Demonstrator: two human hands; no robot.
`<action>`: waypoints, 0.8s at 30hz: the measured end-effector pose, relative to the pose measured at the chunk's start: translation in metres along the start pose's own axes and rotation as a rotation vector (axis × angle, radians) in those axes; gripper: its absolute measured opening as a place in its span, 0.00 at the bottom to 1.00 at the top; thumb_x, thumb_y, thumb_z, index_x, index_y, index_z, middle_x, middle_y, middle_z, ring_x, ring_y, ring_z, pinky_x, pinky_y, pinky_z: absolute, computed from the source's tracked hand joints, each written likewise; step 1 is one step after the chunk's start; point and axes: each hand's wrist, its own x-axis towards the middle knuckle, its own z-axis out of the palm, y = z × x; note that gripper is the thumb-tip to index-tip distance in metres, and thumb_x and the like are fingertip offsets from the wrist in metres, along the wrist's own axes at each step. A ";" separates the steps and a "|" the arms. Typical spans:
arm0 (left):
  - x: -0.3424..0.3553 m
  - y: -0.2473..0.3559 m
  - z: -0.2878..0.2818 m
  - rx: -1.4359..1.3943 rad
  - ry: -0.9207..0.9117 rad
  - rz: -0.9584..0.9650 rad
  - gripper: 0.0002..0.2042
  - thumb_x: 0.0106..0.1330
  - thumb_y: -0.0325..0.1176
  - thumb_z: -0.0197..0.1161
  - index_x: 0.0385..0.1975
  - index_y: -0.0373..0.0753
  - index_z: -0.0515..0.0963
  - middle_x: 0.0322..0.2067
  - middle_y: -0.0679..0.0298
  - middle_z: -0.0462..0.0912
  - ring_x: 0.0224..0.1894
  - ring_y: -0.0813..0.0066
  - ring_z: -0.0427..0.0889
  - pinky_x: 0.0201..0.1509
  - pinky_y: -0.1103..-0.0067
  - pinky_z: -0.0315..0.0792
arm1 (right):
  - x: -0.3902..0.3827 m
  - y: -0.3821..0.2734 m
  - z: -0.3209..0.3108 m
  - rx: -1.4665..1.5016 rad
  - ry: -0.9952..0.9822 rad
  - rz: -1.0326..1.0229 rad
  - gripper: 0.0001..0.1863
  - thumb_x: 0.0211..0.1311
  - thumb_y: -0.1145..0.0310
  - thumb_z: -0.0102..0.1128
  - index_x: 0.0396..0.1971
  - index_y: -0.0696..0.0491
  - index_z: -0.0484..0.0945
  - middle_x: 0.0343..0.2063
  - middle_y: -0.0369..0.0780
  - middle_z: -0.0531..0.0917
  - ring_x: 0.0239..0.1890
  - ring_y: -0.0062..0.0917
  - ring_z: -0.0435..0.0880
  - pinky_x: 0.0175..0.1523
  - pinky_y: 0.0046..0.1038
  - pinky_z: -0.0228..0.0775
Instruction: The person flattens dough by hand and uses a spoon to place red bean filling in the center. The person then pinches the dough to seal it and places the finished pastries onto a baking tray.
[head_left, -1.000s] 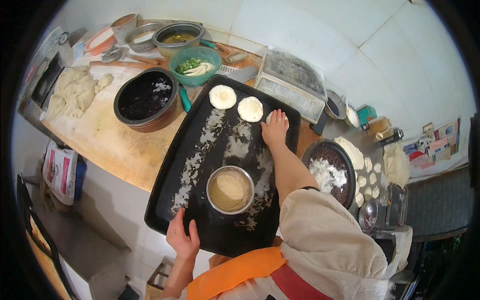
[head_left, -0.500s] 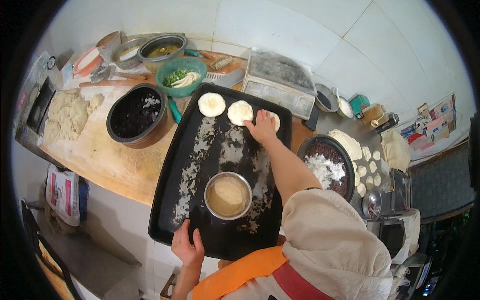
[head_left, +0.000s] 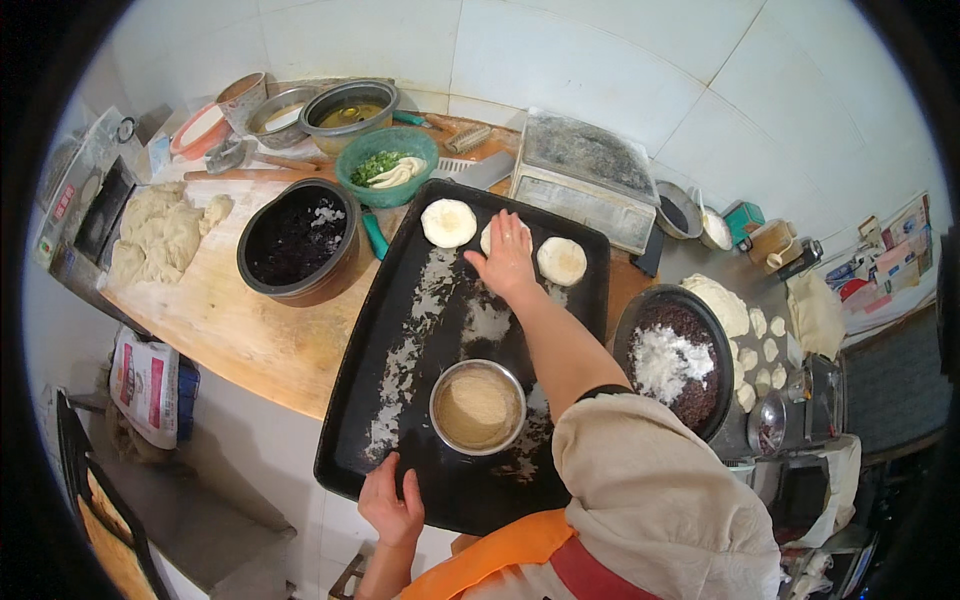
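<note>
My right hand (head_left: 506,258) lies flat, palm down, on the middle one of three round dough discs at the far end of a black baking tray (head_left: 400,335). Most of that middle disc (head_left: 486,238) is hidden beneath the fingers. To its left sits another pale disc (head_left: 448,223), and to its right a third disc (head_left: 562,261). At the tray's near left edge rests my left hand (head_left: 392,503), fingers spread and touching the rim. Between my arms, a round metal bowl (head_left: 478,407) of tan crumbs or seeds stands on the tray.
Left of the tray stands a pot of dark filling (head_left: 298,240), with a dough mass (head_left: 160,235) beyond. A green bowl (head_left: 388,166) and a scale (head_left: 585,175) sit behind. On the right are a basin of dark red filling with white powder (head_left: 675,365) and small dough pieces (head_left: 770,350).
My right hand has moved left from the right-hand dough disc to the middle one, uncovering the right disc. My left hand stays at the tray's edge. The whole view has shifted slightly.
</note>
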 end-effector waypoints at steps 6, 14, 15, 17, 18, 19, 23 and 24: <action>0.001 0.000 0.002 0.032 0.026 0.000 0.14 0.58 0.28 0.64 0.43 0.30 0.78 0.34 0.51 0.82 0.33 0.52 0.81 0.38 0.67 0.75 | 0.014 -0.002 -0.007 0.032 -0.310 0.044 0.47 0.64 0.37 0.47 0.71 0.58 0.50 0.73 0.45 0.49 0.75 0.38 0.40 0.76 0.42 0.30; 0.003 0.005 0.000 0.028 0.023 0.007 0.13 0.58 0.28 0.64 0.42 0.31 0.78 0.32 0.52 0.82 0.32 0.52 0.80 0.37 0.67 0.74 | 0.011 0.030 0.005 0.104 -0.157 0.122 0.49 0.60 0.39 0.54 0.69 0.60 0.50 0.71 0.48 0.52 0.74 0.40 0.46 0.75 0.42 0.37; 0.003 0.005 0.000 0.040 0.023 0.007 0.13 0.58 0.28 0.64 0.42 0.31 0.78 0.32 0.52 0.82 0.32 0.52 0.80 0.36 0.67 0.74 | 0.006 0.031 0.005 0.104 -0.135 0.117 0.50 0.59 0.39 0.55 0.69 0.60 0.49 0.71 0.48 0.51 0.74 0.40 0.46 0.75 0.42 0.38; 0.002 0.004 0.001 0.063 0.024 0.008 0.13 0.58 0.28 0.64 0.42 0.31 0.78 0.31 0.51 0.82 0.31 0.52 0.80 0.36 0.67 0.74 | 0.005 0.031 0.008 0.153 -0.171 0.153 0.50 0.59 0.40 0.56 0.69 0.60 0.50 0.71 0.48 0.51 0.74 0.40 0.46 0.75 0.43 0.37; 0.003 0.003 0.002 0.053 0.020 0.003 0.13 0.58 0.29 0.64 0.42 0.31 0.78 0.31 0.51 0.82 0.31 0.52 0.80 0.36 0.67 0.74 | 0.009 0.026 0.000 0.154 -0.215 0.192 0.49 0.59 0.41 0.57 0.69 0.61 0.51 0.71 0.48 0.51 0.74 0.41 0.46 0.75 0.44 0.37; 0.002 0.002 0.003 0.044 0.016 -0.002 0.13 0.58 0.29 0.64 0.41 0.31 0.79 0.32 0.51 0.82 0.31 0.52 0.80 0.36 0.67 0.74 | 0.008 0.020 -0.003 0.076 -0.120 0.117 0.48 0.60 0.41 0.55 0.69 0.60 0.51 0.72 0.48 0.50 0.74 0.41 0.46 0.75 0.45 0.36; 0.001 0.003 0.003 0.024 0.011 -0.014 0.12 0.59 0.27 0.63 0.42 0.31 0.79 0.33 0.52 0.83 0.34 0.53 0.81 0.39 0.68 0.75 | -0.001 0.004 -0.001 0.007 -0.088 -0.052 0.47 0.63 0.40 0.50 0.70 0.60 0.51 0.72 0.47 0.48 0.75 0.40 0.41 0.75 0.45 0.31; 0.001 0.004 0.002 0.020 0.000 -0.023 0.12 0.60 0.26 0.63 0.43 0.31 0.79 0.34 0.53 0.83 0.35 0.55 0.82 0.40 0.69 0.75 | -0.003 0.004 0.007 0.017 -0.124 -0.052 0.47 0.63 0.40 0.50 0.70 0.60 0.50 0.72 0.47 0.48 0.75 0.39 0.40 0.75 0.44 0.30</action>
